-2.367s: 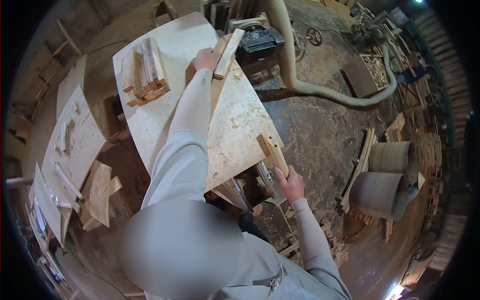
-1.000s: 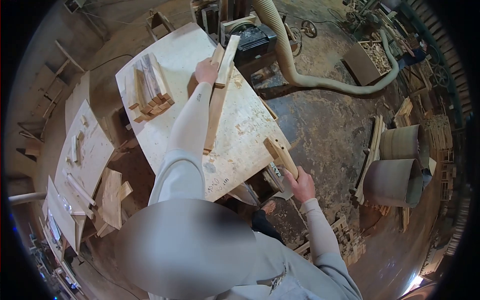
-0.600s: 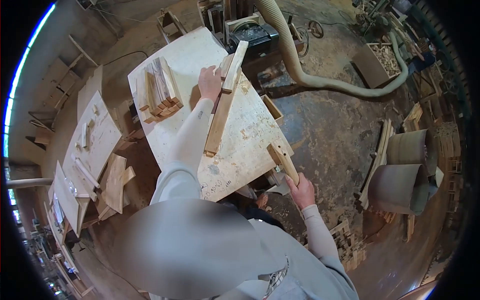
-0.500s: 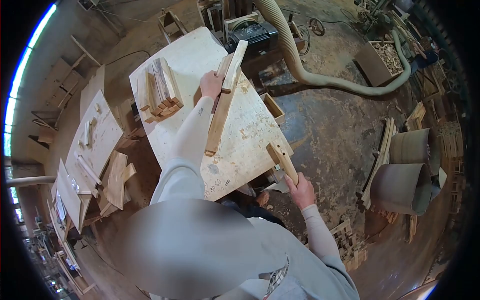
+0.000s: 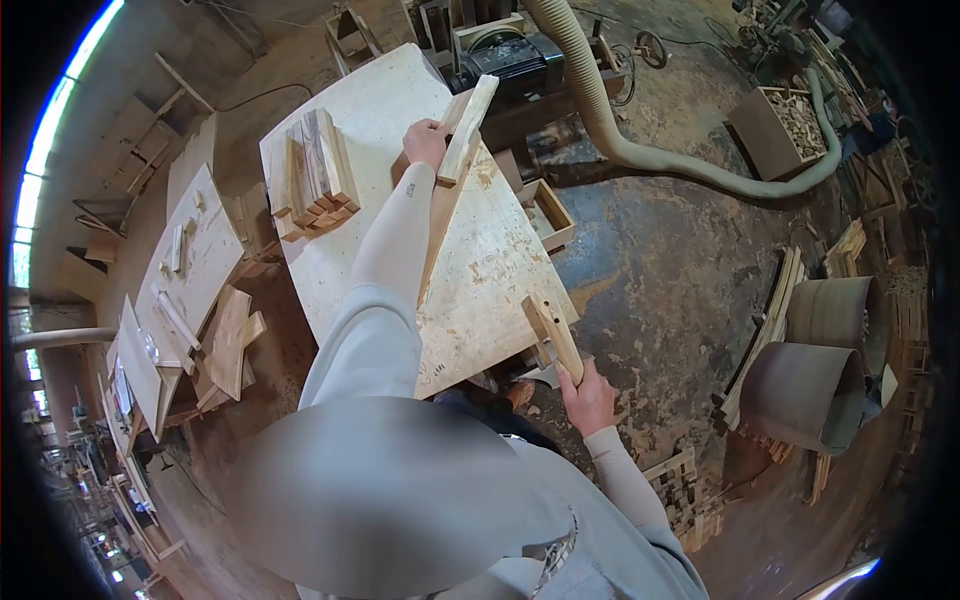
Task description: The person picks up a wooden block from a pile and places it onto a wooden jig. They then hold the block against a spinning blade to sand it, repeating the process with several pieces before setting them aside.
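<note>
My left hand (image 5: 427,143) is closed on a brown wooden strip (image 5: 456,108) on the worktable (image 5: 490,325). Beside its fingers, a paler wooden bar (image 5: 468,130) lies at a slant over a longer plank (image 5: 440,232), which my left forearm partly hides. At the table's near right corner, my right hand (image 5: 588,398) grips the lower end of a wooden piece with dark holes (image 5: 556,335). A stack of wooden strips (image 5: 320,175) sits on the table, left of my left forearm.
Beyond the table stands a machine with a black motor (image 5: 510,65). A thick ribbed hose (image 5: 600,130) runs right across the floor. An open drawer (image 5: 548,215) juts from the table's right side. Boards (image 5: 205,230) lie at left; two large curved sleeves (image 5: 803,390) stand at right.
My right hand has moved left with the holed wooden piece, over the table's corner. My left hand stays on the strip, its forearm now covering more of the long plank. The view has shifted slightly.
</note>
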### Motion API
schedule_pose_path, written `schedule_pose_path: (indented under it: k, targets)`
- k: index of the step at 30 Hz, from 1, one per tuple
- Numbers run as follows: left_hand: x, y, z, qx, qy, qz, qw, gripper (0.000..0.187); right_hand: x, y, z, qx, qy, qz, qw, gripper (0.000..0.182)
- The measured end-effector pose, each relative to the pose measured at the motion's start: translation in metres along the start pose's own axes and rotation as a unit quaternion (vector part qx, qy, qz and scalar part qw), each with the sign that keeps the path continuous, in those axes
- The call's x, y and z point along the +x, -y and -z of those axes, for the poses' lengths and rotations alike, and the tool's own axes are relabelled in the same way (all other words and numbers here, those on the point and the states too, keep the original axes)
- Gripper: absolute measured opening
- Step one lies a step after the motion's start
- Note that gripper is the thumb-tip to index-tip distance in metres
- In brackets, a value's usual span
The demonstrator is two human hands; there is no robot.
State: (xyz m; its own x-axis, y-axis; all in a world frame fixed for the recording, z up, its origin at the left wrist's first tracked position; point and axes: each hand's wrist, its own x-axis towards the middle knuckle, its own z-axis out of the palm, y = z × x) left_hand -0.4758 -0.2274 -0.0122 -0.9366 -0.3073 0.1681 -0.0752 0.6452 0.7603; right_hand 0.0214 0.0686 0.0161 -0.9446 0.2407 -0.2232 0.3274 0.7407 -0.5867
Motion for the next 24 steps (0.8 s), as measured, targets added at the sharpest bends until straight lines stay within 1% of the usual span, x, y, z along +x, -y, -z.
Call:
schedule_pose_path:
  k: [3,6,8,10,13,21,24]
  targets:
    - [0.005,0.006,-0.006,0.008,-0.014,-0.014,1.000,0.027,-0.001,-0.006,-0.008,-0.002,0.003,0.002,1.000,0.052]
    - [0.009,0.003,-0.007,0.001,-0.014,-0.023,1.000,0.027,0.000,-0.012,-0.014,0.009,-0.017,0.017,1.000,0.052]
    - [0.009,0.004,-0.004,-0.005,-0.012,-0.031,0.999,0.027,0.002,-0.009,-0.014,-0.009,0.000,-0.003,1.000,0.051]
    - [0.006,0.002,-0.004,-0.001,-0.024,-0.048,0.999,0.026,0.004,-0.013,-0.022,-0.001,-0.010,0.003,1.000,0.051]
    - [0.007,-0.001,0.000,0.002,-0.007,-0.045,0.999,0.026,0.005,-0.019,-0.032,0.005,-0.026,0.010,1.000,0.050]
    - [-0.001,-0.012,0.007,-0.011,-0.016,-0.048,0.999,0.026,0.010,-0.033,-0.049,-0.007,-0.051,0.025,0.998,0.050]
    - [-0.002,-0.013,0.008,-0.005,-0.021,-0.050,0.998,0.027,0.011,-0.040,-0.054,0.017,-0.053,0.034,0.998,0.051]
